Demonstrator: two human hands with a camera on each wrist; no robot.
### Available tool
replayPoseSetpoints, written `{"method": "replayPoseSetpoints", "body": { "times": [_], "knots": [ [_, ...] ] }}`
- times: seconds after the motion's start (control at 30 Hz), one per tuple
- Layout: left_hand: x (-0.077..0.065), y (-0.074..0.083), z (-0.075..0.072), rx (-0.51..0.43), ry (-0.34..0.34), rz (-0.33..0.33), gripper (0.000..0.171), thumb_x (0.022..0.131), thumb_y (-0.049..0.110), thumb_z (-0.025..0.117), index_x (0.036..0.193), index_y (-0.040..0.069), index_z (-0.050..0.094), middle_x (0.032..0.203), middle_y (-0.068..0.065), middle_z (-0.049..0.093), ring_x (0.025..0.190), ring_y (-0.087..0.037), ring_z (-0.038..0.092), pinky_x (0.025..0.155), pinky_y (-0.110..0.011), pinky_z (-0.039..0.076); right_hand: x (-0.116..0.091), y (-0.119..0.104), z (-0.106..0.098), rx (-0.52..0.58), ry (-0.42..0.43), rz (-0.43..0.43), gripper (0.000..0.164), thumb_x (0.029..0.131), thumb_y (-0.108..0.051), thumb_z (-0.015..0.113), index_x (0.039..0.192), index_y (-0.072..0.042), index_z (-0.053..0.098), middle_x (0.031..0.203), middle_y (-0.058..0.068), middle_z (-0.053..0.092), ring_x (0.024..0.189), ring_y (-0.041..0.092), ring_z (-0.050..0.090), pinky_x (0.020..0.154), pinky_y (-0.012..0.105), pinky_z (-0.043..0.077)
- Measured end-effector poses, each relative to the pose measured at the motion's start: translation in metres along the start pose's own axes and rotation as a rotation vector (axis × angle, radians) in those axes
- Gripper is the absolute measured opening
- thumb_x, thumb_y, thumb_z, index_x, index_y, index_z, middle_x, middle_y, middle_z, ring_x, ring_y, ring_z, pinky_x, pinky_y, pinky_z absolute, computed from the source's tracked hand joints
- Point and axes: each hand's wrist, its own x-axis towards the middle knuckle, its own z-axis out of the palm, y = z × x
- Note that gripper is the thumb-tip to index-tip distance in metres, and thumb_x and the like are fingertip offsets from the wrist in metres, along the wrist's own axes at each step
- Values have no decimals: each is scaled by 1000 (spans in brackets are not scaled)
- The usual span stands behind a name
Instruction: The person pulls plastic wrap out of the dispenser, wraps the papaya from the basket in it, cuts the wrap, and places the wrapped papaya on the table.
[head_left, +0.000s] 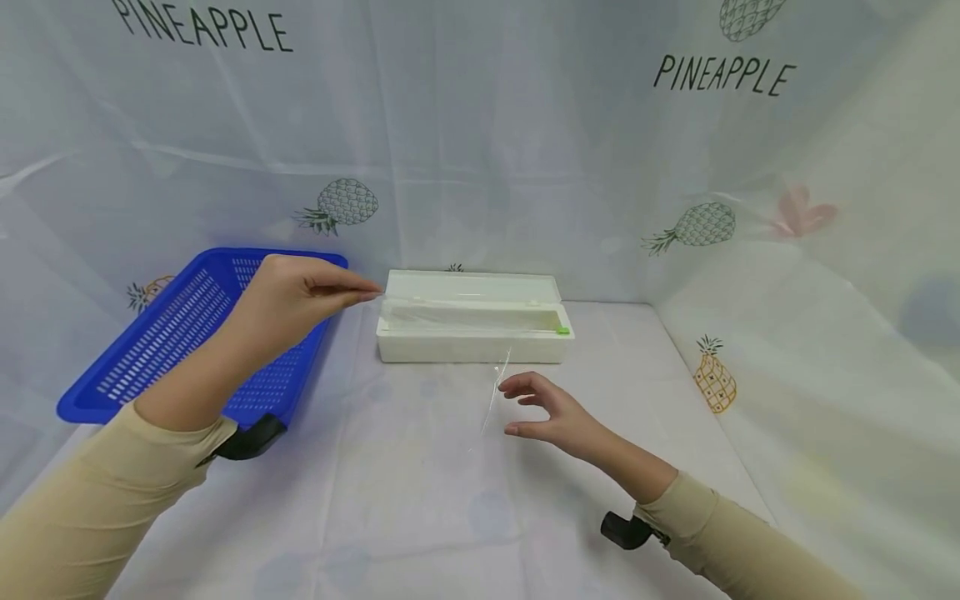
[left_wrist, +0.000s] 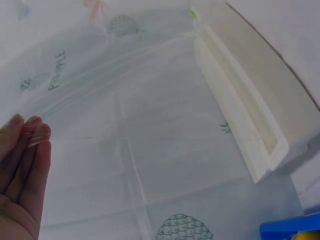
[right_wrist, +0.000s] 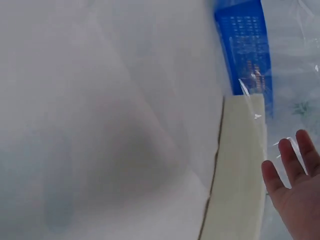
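From left sleeve (head_left: 82, 517), pinching film (left_wrist: 117, 70) with left hand (head_left: 288, 292) near basket (head_left: 168, 337); holding right hand (head_left: 551, 417) loosely spread near the film, in front of open box (head_left: 472, 348).

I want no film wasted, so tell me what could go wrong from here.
The thin clear film, pinched in the left hand, may slip or cling to itself. The right hand isn't gripping it, so that side may fold. If attached, it might drag the unheld white box.
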Motion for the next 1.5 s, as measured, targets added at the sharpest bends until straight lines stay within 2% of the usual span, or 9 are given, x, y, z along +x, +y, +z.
{"method": "replayPoseSetpoints", "body": {
  "times": [0.27,0.6,0.9,1.03,1.17,1.27,1.33,1.4,1.5],
  "knots": [
    [1,-1,-1,2,9,10,15,85,2,74,97,10,79,88,-2,74,77,-13,68,63,-10,48,8,30,15,299,-140,209,51,88,-2,69,129,9,41,137,32,38,126,48,43,97,43,47],
    [4,-1,-2,-21,-8,10,16,87,2,72,99,9,79,91,-2,74,82,-12,69,66,-10,48,27,55,41,524,-219,169,47,89,7,62,127,19,36,145,34,34,128,46,44,95,36,49],
    [-2,-2,-3,3,-36,2,18,87,4,72,101,12,79,91,0,74,77,-9,65,62,-12,48,17,45,45,520,-28,226,40,83,11,68,118,19,50,102,13,67,95,18,67,84,30,54],
    [-14,-5,-4,43,-29,81,23,84,1,74,102,14,79,90,3,73,70,-6,57,57,-14,43,-1,34,30,499,63,296,37,85,5,69,114,21,53,90,5,70,87,17,69,84,33,55],
    [-30,-10,-3,77,-27,206,32,77,-6,77,103,11,78,95,4,74,79,-8,64,67,-8,45,-22,23,5,469,103,327,16,88,-1,69,103,6,66,87,5,70,83,17,69,83,33,55],
    [-41,-15,1,73,-22,335,17,92,15,67,103,9,78,99,3,74,90,-13,69,80,-6,45,-35,13,-13,440,104,339,10,88,-1,69,97,-4,70,86,4,71,82,17,69,82,33,55],
    [-47,-16,5,71,-10,426,31,98,30,55,100,8,78,98,1,74,90,-17,70,83,-8,45,-43,7,-24,413,91,335,12,87,0,69,97,-6,70,84,3,71,82,16,69,81,34,55],
    [-52,-16,12,66,12,517,50,101,43,44,94,8,78,93,2,73,82,-14,69,78,-8,47,-51,3,-35,386,72,333,13,87,1,69,98,-6,70,84,4,72,81,15,69,81,33,56],
    [-58,-13,21,57,9,574,47,102,40,45,86,10,78,86,5,68,70,-9,61,66,-8,47,-59,-1,-52,344,34,320,16,86,3,68,101,-4,70,83,5,71,79,14,68,79,33,56]
  ]
}}
